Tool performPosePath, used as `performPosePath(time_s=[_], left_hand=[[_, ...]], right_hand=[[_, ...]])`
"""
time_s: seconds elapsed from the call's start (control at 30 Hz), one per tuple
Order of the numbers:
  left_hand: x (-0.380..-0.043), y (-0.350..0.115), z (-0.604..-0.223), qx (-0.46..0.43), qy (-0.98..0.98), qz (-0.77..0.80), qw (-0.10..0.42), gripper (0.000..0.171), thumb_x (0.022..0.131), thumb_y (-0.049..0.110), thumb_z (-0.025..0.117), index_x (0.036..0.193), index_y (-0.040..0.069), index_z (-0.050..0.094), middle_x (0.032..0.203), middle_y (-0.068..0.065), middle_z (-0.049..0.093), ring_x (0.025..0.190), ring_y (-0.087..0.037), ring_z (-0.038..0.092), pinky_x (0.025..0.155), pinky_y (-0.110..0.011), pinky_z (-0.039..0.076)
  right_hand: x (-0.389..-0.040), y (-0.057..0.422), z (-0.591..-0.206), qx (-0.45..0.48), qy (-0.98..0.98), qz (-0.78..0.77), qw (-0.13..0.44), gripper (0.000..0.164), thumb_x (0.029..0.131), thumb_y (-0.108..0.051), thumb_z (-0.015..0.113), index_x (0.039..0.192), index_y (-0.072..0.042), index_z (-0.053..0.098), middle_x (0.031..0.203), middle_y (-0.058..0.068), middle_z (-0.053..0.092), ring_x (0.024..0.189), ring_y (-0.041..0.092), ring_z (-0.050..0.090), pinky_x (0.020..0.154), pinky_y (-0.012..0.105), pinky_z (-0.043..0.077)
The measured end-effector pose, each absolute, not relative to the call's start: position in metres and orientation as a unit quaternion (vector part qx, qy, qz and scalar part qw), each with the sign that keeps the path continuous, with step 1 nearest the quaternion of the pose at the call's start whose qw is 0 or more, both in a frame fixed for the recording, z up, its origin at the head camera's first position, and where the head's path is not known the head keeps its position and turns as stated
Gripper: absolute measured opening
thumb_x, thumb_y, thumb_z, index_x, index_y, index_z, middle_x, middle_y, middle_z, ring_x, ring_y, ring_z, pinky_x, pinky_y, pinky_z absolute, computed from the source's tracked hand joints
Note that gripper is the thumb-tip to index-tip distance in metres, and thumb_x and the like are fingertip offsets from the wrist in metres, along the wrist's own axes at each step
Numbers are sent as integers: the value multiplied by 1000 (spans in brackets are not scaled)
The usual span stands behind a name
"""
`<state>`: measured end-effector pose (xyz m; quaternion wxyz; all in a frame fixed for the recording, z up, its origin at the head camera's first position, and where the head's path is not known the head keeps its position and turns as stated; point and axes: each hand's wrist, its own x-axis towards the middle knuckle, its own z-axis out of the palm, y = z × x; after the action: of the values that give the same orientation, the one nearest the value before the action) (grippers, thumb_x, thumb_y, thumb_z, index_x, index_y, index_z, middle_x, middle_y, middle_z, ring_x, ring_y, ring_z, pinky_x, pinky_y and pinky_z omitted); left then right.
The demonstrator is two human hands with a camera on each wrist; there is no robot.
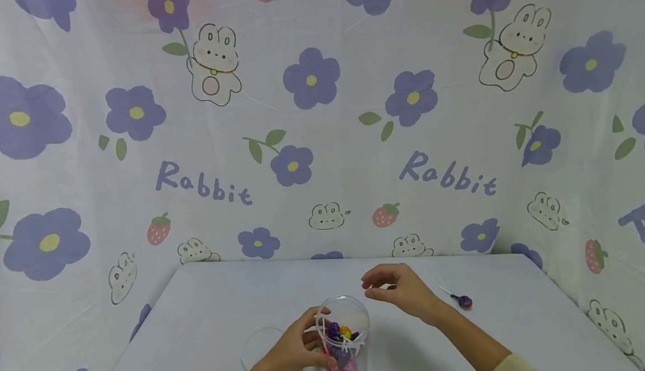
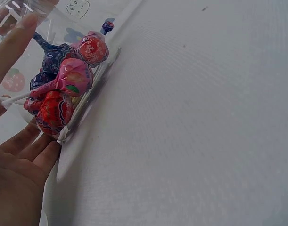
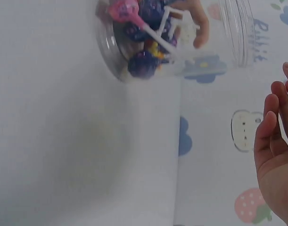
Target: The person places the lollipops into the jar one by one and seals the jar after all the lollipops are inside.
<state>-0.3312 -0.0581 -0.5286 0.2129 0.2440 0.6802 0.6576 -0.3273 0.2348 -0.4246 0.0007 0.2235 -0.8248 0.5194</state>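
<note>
A clear plastic jar (image 1: 345, 297) stands with its mouth uncovered, and my left hand (image 1: 294, 342) grips it from the left, fingers and thumb around its wall. Several wrapped lollipops lie inside, among them a red one (image 2: 54, 112), a pink one (image 2: 74, 77) and dark purple ones (image 3: 143, 64), their white sticks crossing. To the right of the jar, raised a little above its rim, hovers my right hand (image 1: 400, 290) with loosely bent fingers and nothing in it. A single dark lollipop (image 1: 462, 301) lies on the table beyond my right forearm.
A clear round lid (image 1: 259, 329) lies on the white table (image 1: 227, 292), left of the jar and partly behind my left hand. A patterned curtain (image 1: 342, 136) with flowers and rabbits hangs at the table's back and sides.
</note>
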Motion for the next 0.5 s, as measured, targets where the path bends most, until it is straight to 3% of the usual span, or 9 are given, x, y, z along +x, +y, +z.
performPosePath(time_s=[0.5], left_hand=[[-333, -62, -532, 276, 656, 667, 221, 83, 85, 17, 89, 151, 3, 40, 135, -15, 58, 120, -29, 63, 100, -38, 53]], right_hand=[[-342, 281, -431, 195, -847, 493, 49, 22, 94, -17, 79, 112, -6, 75, 105, 4, 73, 98, 25, 67, 82, 29, 58]])
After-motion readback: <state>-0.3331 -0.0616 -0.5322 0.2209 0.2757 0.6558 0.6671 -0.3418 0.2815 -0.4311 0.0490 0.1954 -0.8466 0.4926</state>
